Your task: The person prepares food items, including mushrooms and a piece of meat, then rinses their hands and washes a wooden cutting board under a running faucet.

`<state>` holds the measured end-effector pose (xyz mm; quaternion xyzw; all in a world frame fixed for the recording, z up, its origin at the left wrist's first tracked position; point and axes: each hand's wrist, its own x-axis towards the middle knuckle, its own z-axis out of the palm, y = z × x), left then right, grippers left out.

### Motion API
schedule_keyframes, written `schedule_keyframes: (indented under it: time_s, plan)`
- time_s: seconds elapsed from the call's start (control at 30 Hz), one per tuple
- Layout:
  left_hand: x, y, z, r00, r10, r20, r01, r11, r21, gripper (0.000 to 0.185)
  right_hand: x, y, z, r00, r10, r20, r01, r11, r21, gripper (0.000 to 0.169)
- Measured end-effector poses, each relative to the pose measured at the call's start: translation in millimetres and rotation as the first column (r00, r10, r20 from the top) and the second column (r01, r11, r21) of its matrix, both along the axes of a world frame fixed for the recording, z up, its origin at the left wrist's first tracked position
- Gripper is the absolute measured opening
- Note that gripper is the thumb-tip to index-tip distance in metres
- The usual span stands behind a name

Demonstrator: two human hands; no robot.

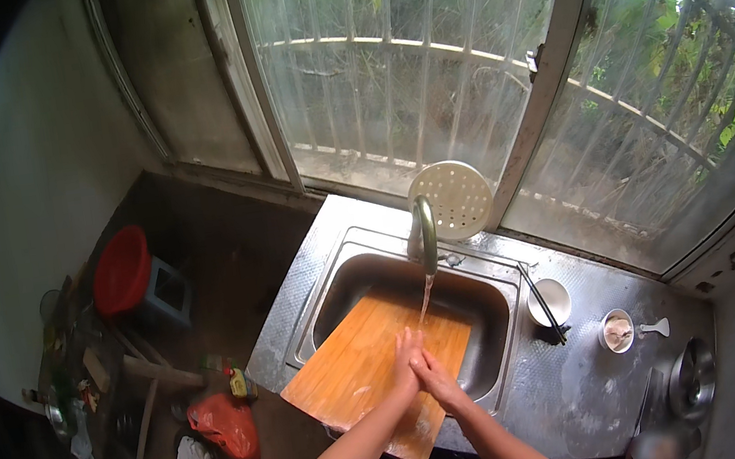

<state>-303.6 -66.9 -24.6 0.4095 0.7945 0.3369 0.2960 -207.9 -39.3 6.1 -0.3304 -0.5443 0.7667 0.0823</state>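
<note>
Under the curved metal faucet (429,235), a thin stream of water (427,298) falls toward my fingertips. My left hand (407,358) is stretched forward, with no object seen in it. Against its side lies my right hand (437,377), and the two touch each other; part of the right fingers is hidden. Beneath both hands a wooden cutting board (348,350) rests tilted across the stainless steel sink (495,352). Its far end is inside the basin and its near end overhangs the front edge. Pale residue marks the board's near part.
A round perforated plate (450,197) leans by the window behind the faucet. Right of the sink are a white bowl (550,303), dark chopsticks (542,304), a small bowl with pale contents (617,330), a white spoon (655,329) and a metal pan lid (692,378). A red plastic bag (226,426) lies lower left.
</note>
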Motion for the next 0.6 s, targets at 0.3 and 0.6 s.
schedule_keyframes:
  time_s: [0.3,0.6]
  plan:
    - [68.2,-42.4,70.5,0.969,-0.196,0.153,0.190,0.980,0.051,0.041,10.4,26.3,18.5,0.882,-0.469,-0.048,0.236,0.526,-0.817,0.025]
    - [54.4,-27.0,35.6,0.353,-0.152,0.923,-0.480,0.817,0.319,0.047,-12.0,-4.2,51.9,0.736,-0.649,-0.194,0.080,0.367,-0.927,0.016]
